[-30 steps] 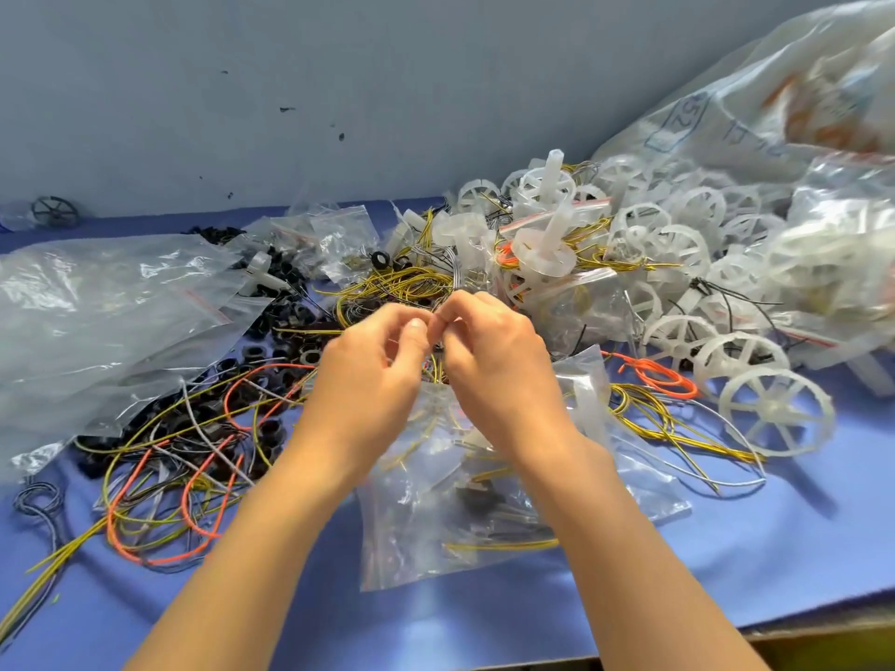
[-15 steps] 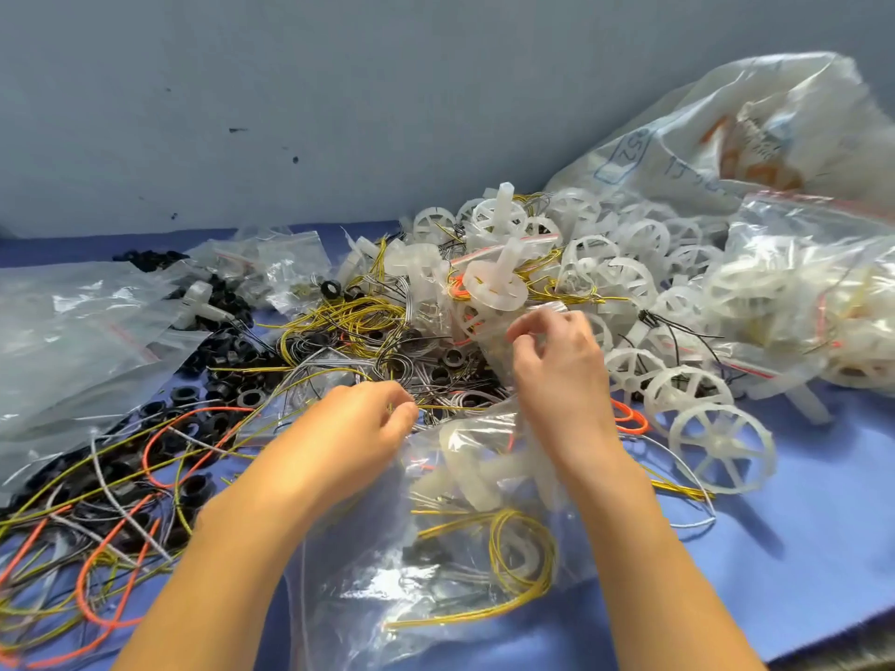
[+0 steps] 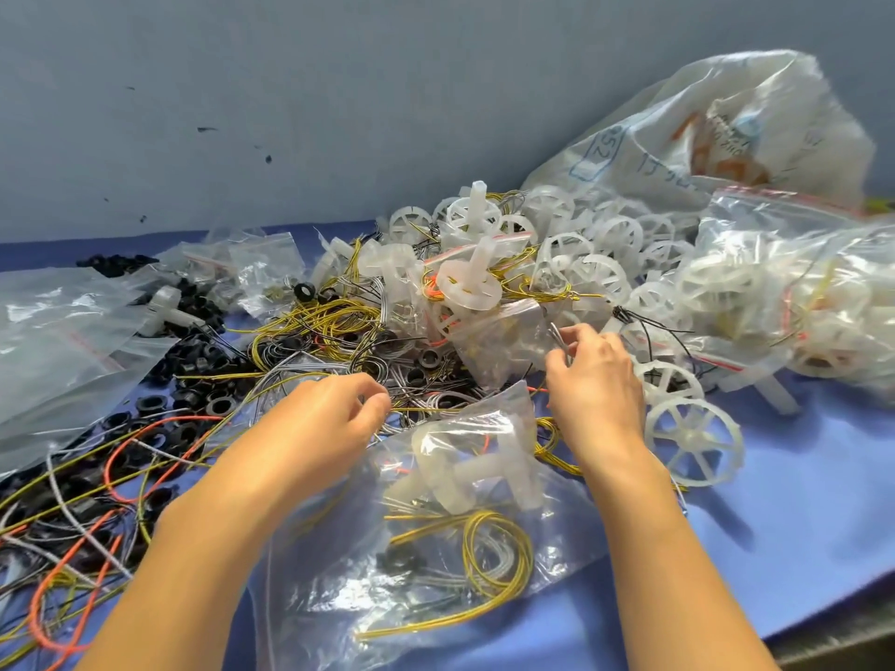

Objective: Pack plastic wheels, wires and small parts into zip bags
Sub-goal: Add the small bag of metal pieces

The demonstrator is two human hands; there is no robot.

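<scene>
A clear zip bag [image 3: 489, 540] lies on the blue table between my forearms, holding a white plastic wheel, coiled yellow wires and a small black ring. My right hand [image 3: 598, 385] is past the bag's far corner and pinches a thin bundle of grey wires [image 3: 556, 335] in its fingertips. My left hand [image 3: 329, 418] hovers over the tangle of loose wires [image 3: 310, 326] with loosely curled fingers; I see nothing held in it. Loose white wheels [image 3: 692, 440] lie just right of my right hand.
Big clear bags of white wheels [image 3: 784, 293] fill the right side. Empty zip bags [image 3: 53, 341] are heaped at the left, small black rings [image 3: 193, 351] beside them. Orange and yellow wires [image 3: 72, 549] sprawl at the near left. A grey wall stands behind.
Both hands have left the bag's top and moved apart. The right hand reached forward into the pile and took hold of grey wires; the left drifted over the loose wires.
</scene>
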